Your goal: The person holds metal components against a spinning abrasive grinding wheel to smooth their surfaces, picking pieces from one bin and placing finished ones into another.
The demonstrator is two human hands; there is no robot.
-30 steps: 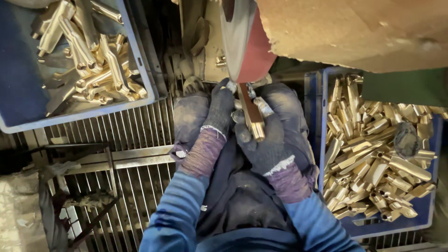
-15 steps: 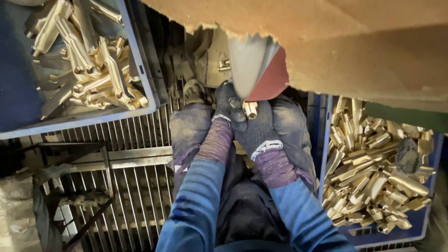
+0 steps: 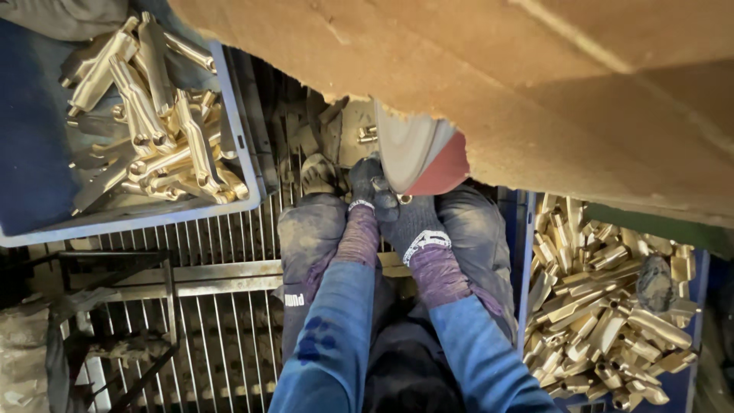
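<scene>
Looking straight down at two gloved hands pressed together at a grinding wheel [image 3: 417,157], grey disc with a red lower edge, half hidden under a big sheet of brown cardboard [image 3: 550,84] that fills the top of the view. Left hand [image 3: 367,183] in a dark glove, fingers curled tight, up against the wheel's left edge. Right hand [image 3: 409,222] in a dark knit glove with a white-patterned cuff, also closed, just below the wheel and touching the left hand. Small brass part [image 3: 403,199] pinched between the two gloves, only a gold tip showing right at the wheel's lower rim; can't tell which hand carries most of the grip. Purple cuffs and blue sleeves [image 3: 336,321] running down to the bottom edge. Knees in dirty dark trousers [image 3: 306,229] on either side of the hands. Grey tray [image 3: 237,130] upper left, holding a loose pile of long brass pieces [image 3: 160,145], well apart from the hands. Blue bin [image 3: 526,252] on the right, heaped with similar brass pieces [image 3: 604,321], with a dark glove-like lump [image 3: 656,281] lying on top; bin wall just beside the right knee. Metal floor grate [image 3: 206,306] under everything, lower left.
</scene>
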